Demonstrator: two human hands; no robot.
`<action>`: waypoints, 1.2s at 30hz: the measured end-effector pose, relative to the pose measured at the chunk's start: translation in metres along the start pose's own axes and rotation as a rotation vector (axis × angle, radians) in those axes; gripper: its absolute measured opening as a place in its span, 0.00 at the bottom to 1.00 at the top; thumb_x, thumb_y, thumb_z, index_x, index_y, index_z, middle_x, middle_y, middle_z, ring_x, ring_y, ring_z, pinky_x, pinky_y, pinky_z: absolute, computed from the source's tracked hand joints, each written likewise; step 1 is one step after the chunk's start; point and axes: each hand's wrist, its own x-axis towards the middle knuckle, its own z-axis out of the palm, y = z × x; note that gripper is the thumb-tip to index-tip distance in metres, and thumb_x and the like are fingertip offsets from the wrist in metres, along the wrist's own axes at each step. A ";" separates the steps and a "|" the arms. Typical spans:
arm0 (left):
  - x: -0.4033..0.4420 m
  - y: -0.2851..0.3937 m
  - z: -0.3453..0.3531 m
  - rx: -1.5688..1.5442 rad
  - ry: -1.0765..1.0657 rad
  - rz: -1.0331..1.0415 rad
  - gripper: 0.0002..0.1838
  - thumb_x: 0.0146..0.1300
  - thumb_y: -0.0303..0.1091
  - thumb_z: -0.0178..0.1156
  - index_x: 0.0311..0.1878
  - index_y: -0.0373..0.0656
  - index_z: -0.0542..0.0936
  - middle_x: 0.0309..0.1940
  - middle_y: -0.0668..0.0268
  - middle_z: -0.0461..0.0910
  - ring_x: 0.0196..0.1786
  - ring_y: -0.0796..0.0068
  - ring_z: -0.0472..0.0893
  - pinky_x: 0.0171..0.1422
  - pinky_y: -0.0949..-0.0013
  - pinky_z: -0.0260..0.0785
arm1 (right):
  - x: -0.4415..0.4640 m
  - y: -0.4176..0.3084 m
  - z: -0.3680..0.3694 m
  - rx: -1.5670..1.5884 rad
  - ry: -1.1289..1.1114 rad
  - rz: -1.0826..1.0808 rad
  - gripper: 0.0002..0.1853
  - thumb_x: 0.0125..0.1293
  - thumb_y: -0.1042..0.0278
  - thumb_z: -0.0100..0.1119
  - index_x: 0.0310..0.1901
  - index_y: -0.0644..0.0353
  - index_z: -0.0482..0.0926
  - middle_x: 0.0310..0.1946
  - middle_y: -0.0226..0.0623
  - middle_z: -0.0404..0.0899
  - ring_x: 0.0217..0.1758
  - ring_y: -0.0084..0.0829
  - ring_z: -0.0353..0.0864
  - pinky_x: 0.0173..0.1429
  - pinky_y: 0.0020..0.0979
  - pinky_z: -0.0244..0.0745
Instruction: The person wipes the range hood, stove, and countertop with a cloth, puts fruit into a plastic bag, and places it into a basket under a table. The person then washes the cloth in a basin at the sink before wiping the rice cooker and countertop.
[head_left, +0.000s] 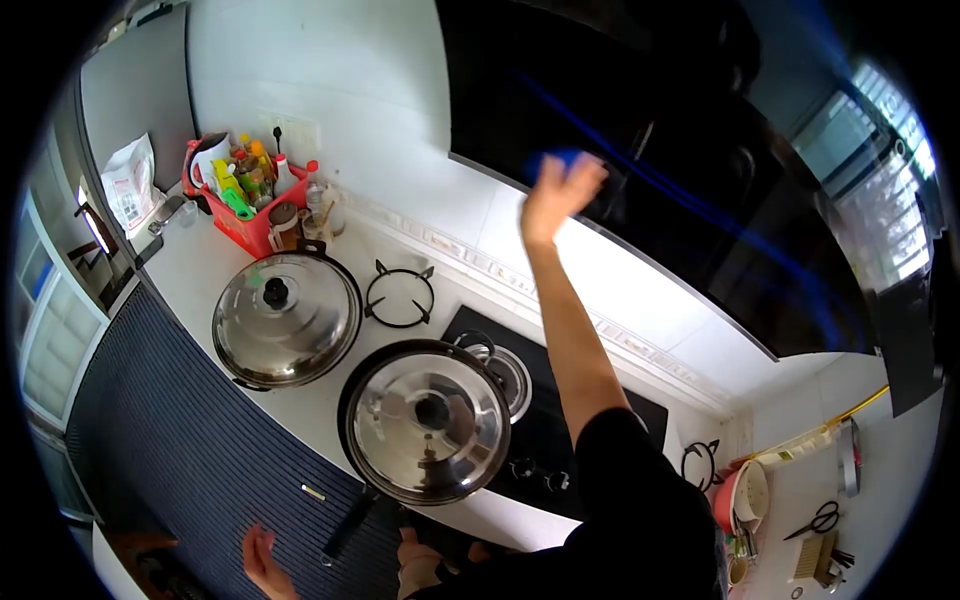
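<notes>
My right hand is raised to the lower edge of the black range hood. Motion blurs its fingers. A blue patch shows behind the fingers, apparently something held against the hood, but its kind is unclear. Low in the view hangs my left hand, fingers loosely apart and nothing visible in them. It is nearest to the black handle of a wok. That wok has a shiny lid and sits at the front of the hob.
Another lidded pan stands on the left of the counter, beside a loose pan support. A red basket of bottles is behind it. Scissors and a red-and-white colander are at the right. A ribbed dark mat covers the floor.
</notes>
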 end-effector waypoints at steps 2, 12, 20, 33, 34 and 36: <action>-0.004 -0.010 -0.012 0.070 0.068 -0.105 0.15 0.73 0.34 0.49 0.51 0.34 0.80 0.35 0.62 0.81 0.38 0.75 0.80 0.44 0.71 0.75 | -0.014 -0.003 0.054 -0.540 -0.263 -0.704 0.17 0.62 0.68 0.54 0.53 0.48 0.78 0.72 0.41 0.55 0.74 0.40 0.55 0.75 0.52 0.45; 0.015 -0.037 -0.009 0.030 0.135 -0.119 0.16 0.73 0.35 0.49 0.53 0.35 0.79 0.35 0.62 0.81 0.37 0.75 0.79 0.44 0.70 0.76 | 0.018 -0.022 0.036 -0.850 -0.651 -1.218 0.15 0.66 0.60 0.50 0.50 0.50 0.81 0.70 0.35 0.61 0.76 0.38 0.49 0.77 0.47 0.40; 0.018 0.014 0.035 -0.024 -0.130 0.136 0.15 0.74 0.34 0.48 0.54 0.36 0.79 0.35 0.63 0.80 0.37 0.75 0.80 0.43 0.71 0.76 | 0.053 0.165 -0.307 -0.790 -0.621 -0.902 0.15 0.54 0.66 0.57 0.45 0.43 0.80 0.62 0.35 0.70 0.70 0.38 0.63 0.70 0.45 0.58; -0.032 0.042 0.065 -0.040 -0.240 0.196 0.13 0.73 0.31 0.49 0.50 0.35 0.80 0.30 0.66 0.76 0.32 0.77 0.75 0.36 0.72 0.70 | 0.167 0.321 -0.625 -0.530 0.748 -0.196 0.22 0.52 0.74 0.62 0.50 0.65 0.73 0.46 0.52 0.76 0.48 0.48 0.76 0.58 0.49 0.71; -0.032 0.038 0.066 -0.064 -0.206 0.180 0.13 0.73 0.32 0.49 0.50 0.36 0.80 0.30 0.66 0.76 0.32 0.77 0.75 0.36 0.72 0.70 | 0.196 0.288 -0.615 -0.172 0.833 -0.241 0.22 0.52 0.74 0.63 0.51 0.64 0.73 0.47 0.50 0.76 0.48 0.45 0.77 0.58 0.47 0.72; -0.025 0.028 0.062 -0.088 -0.274 0.215 0.13 0.73 0.32 0.49 0.51 0.37 0.80 0.32 0.65 0.78 0.34 0.76 0.78 0.41 0.71 0.74 | 0.217 0.178 -0.581 0.227 0.779 -0.162 0.32 0.50 0.82 0.58 0.60 0.62 0.65 0.53 0.46 0.72 0.57 0.43 0.72 0.65 0.48 0.69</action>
